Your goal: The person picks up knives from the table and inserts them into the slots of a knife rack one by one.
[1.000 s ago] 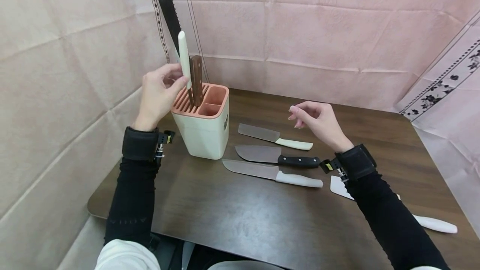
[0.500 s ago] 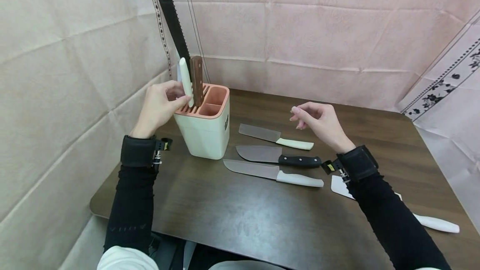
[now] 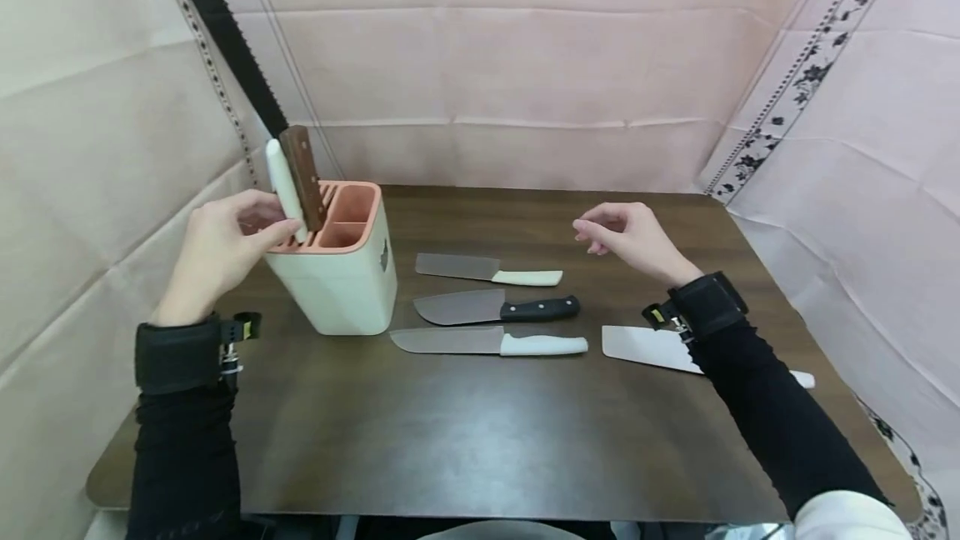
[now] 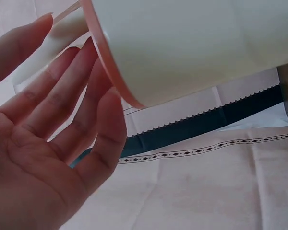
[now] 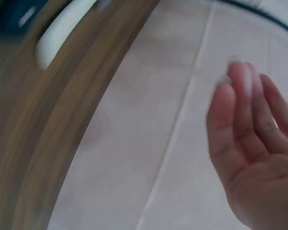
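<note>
A pale-green and pink knife block (image 3: 337,290) stands at the table's left. My left hand (image 3: 232,244) is at its slotted top, thumb and fingers round the lower part of a white-handled knife (image 3: 283,182). That knife's blade is hidden in the block, and its handle leans slightly beside a brown wooden handle (image 3: 302,173). In the left wrist view, the fingers (image 4: 62,98) lie along the block's pink rim (image 4: 103,52) with the white handle between thumb and fingertips. My right hand (image 3: 630,236) hovers over the table's right side, fingers loosely bent, holding nothing.
On the table (image 3: 450,440) lie a small cleaver with a cream handle (image 3: 528,277), a black-handled knife (image 3: 540,309) and a white-handled knife (image 3: 543,345). A white-bladed knife (image 3: 645,347) lies partly under the right forearm. Fabric walls (image 3: 525,65) surround the table.
The white-handled knife has gone down into the block with my left hand, its handle now low against the slots. The head view has turned to the right. My right hand stays raised.
</note>
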Tool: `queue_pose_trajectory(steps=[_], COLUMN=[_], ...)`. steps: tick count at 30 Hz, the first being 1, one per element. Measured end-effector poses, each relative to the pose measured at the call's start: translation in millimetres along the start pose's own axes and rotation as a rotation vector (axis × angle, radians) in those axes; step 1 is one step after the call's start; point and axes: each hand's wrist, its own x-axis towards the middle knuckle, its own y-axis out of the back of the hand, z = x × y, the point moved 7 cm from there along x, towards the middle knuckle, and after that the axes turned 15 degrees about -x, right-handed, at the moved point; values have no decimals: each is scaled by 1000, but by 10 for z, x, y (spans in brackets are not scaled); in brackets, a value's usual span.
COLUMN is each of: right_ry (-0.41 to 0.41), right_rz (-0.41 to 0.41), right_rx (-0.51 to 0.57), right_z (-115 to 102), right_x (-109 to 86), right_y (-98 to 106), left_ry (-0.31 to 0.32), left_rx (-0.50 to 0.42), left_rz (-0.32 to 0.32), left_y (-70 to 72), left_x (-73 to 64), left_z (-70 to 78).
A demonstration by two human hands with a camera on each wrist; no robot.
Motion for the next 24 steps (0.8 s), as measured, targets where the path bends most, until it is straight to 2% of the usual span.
queue_pose_trajectory(steps=[6,12,17,24], right_ry=[-65,-97,-112,-238], right_rz=[-133,-282,-410,-496], right_rx=[-239,-438,-518,-587], right_z=[517,988,1328,1740], right_x=[-291,-658,-904,-1325], right_y=[215,416,465,483], left_ry=[43,26,4,-34], left_rx=[24,20,23,32], left_rz=[47,83,84,46], left_y=[94,99,79,-10], left_x=[-57,-92,-151,-164], left_z=[34,135,218,336])
